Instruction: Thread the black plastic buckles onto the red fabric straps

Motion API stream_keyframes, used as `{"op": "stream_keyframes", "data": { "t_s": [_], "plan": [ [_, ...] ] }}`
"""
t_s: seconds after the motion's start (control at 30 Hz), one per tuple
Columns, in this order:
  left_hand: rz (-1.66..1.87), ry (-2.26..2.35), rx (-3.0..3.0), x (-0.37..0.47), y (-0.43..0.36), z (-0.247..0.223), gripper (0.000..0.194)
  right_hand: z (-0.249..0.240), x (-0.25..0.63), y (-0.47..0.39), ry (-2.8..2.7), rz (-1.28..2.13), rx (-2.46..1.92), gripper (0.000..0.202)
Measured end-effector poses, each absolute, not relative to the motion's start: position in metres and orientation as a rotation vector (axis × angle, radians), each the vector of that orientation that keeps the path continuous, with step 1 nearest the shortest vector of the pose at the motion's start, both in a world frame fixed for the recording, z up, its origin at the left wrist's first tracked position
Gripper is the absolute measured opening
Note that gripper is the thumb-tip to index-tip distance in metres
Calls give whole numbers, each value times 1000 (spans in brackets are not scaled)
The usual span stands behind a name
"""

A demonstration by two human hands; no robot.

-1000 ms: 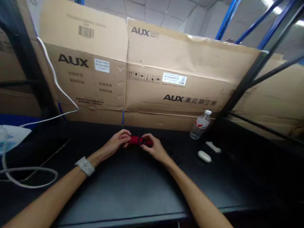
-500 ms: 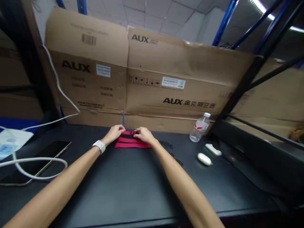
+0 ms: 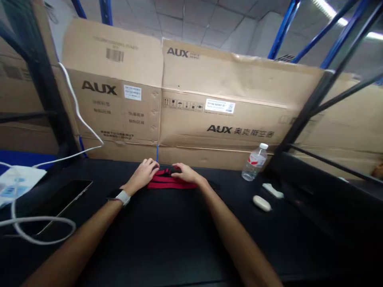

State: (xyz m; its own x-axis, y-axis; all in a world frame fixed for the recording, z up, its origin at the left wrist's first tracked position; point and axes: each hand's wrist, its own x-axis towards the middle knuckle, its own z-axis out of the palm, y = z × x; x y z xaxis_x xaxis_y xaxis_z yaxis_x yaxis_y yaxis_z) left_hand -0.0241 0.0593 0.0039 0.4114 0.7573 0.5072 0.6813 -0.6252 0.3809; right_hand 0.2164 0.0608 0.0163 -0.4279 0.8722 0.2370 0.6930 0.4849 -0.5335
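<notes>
A red fabric strap [image 3: 172, 185] with black parts lies folded in flat layers at the far side of the black table. My left hand [image 3: 143, 174], with a white-banded watch [image 3: 121, 195] at the wrist, pinches its upper left end. Opposite it, my right hand [image 3: 187, 174] has thumb and fingers closed around the black upper part near the right end. A small red piece bunches up between the two hands. The fingertips partly cover the strap, and fine detail is blurred.
Large cardboard boxes [image 3: 218, 111] stand right behind the strap. A plastic bottle [image 3: 254, 162], a white oval object [image 3: 261, 203] and a white bar-shaped piece [image 3: 273, 190] are at right. A phone [image 3: 64, 199], white cable [image 3: 44, 218] and paper packet [image 3: 19, 183] lie at left.
My left hand has shifted slightly over the strap, and my right hand's fingers have lifted a little. The upper red and black layer is now more bunched between them.
</notes>
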Motion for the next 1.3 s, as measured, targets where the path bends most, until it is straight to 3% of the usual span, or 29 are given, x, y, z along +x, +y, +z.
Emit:
{"op": "stream_keyframes", "data": {
  "t_s": [0.2,0.43,0.73,0.93,1.1,1.3],
  "plan": [
    [634,1068,2746,-32,33,5,34,33,297,16,-2191,537,-1310,22],
    [547,949,2731,-40,34,1,23,31,366,-23,-2087,662,-1770,22],
    [599,983,2666,-43,33,7,26,31,366,-29,-2028,763,-2157,25],
    [561,998,2727,-53,38,7,25,30,361,-27,-2091,763,-2039,28],
    [580,1046,2728,-51,37,10,24,34,342,-24,-2029,822,-1580,23],
    [950,1031,2610,-44,38,21,29,23,284,-24,-1794,917,-1243,23]
  ]
}}
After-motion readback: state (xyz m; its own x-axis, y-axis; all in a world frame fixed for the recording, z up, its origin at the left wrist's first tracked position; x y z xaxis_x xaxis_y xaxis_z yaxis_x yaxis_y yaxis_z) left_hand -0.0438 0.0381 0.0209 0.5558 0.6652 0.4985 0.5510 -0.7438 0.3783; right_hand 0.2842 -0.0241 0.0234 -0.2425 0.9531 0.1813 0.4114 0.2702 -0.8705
